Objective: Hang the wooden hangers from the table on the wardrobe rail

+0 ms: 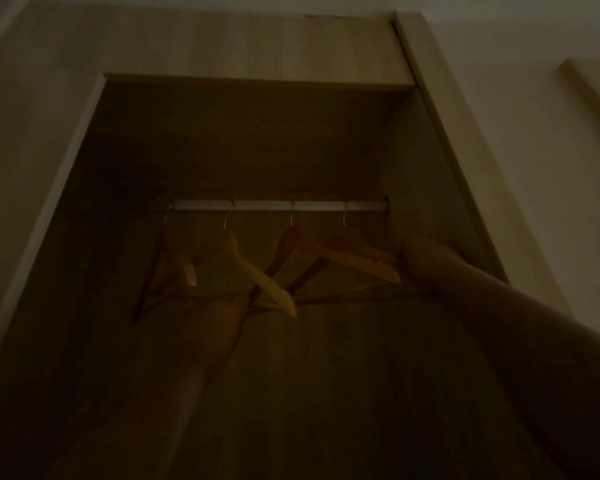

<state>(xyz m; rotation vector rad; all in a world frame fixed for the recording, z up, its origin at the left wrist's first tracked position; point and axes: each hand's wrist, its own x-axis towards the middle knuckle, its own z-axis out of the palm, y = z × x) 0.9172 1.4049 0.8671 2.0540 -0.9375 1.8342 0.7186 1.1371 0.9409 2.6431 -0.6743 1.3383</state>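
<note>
The view looks up into a dark wardrobe. Several wooden hangers (pixel 257 271) hang by metal hooks from the pale rail (pixel 278 205), tilted at different angles. My right hand (pixel 423 261) comes in on a raised arm from the lower right and rests against the right ends of the two rightmost hangers (pixel 357 261). Its fingers are hidden. My left hand (pixel 224 317) is raised from below and sits just under the middle hangers, by their lower bars. It is too dark to see whether either hand grips anything.
The wardrobe's light wooden frame (pixel 66 174) borders the opening on the left, top and right. A shelf panel (pixel 257 133) sits above the rail. A pale wall (pixel 551 150) lies to the right.
</note>
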